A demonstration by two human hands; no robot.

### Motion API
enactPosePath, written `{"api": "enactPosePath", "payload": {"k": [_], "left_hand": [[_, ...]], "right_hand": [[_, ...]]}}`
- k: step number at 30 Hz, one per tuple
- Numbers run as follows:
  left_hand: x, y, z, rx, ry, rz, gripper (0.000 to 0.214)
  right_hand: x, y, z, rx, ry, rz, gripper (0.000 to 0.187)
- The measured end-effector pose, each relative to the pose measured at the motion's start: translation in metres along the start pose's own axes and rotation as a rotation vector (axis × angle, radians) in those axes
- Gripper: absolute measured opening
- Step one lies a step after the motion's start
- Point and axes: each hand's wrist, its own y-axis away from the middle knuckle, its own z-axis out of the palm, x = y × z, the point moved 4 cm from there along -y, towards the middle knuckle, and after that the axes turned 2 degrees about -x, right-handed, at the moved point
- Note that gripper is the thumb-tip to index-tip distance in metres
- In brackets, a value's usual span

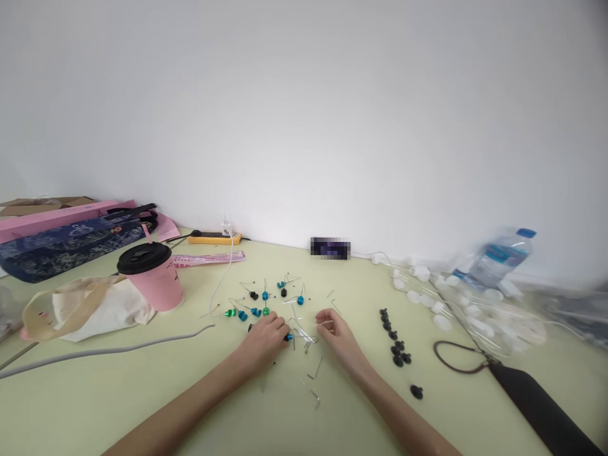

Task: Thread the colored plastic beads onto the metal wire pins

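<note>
Both my hands rest on a pale green table (142, 405) among small parts. My left hand (266, 339) lies knuckles up, fingers curled over a small blue knob (288, 337) at its fingertips. My right hand (335, 330) pinches a thin bent metal pin (324, 323) between thumb and fingers. Loose metal pins (311, 387) lie between and in front of my hands. Blue, green and black knobs on pins (259, 303) are scattered just beyond my left hand.
A pink cup with a black lid (151, 277) and a cloth bag (90, 307) stand at the left, a grey cable (104, 350) in front of them. Black knobs (396, 345) lie right of my hands. White parts, a water bottle (498, 256) and a black pouch (536, 399) fill the right.
</note>
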Motion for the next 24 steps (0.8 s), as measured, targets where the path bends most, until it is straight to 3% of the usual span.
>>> {"api": "enactPosePath", "payload": {"k": [4,8,11,14,19,24], "left_hand": [[0.000,-0.002,-0.011,0.031,0.230,-0.071,0.016],[-0.002,-0.008,-0.043,0.136,0.741,-0.238,0.013],[0.009,-0.023,-0.056,0.170,1.214,-0.332,0.022],[0.031,-0.044,-0.060,0.251,1.519,-0.327,0.025],[0.068,-0.061,-0.058,0.201,1.681,-0.230,0.021],[0.065,-0.055,-0.077,0.189,1.489,-0.164,0.013]], "right_hand": [[-0.027,0.011,-0.011,0.002,0.002,-0.033,0.012],[-0.052,0.014,-0.027,0.052,0.007,-0.053,0.012],[-0.062,0.016,-0.024,-0.087,-0.093,-0.040,0.024],[-0.064,0.021,-0.013,-0.248,-0.327,0.047,0.041],[-0.076,0.031,-0.006,-0.255,-0.652,0.075,0.046],[-0.079,0.034,-0.008,-0.224,-0.702,0.125,0.039]]}}
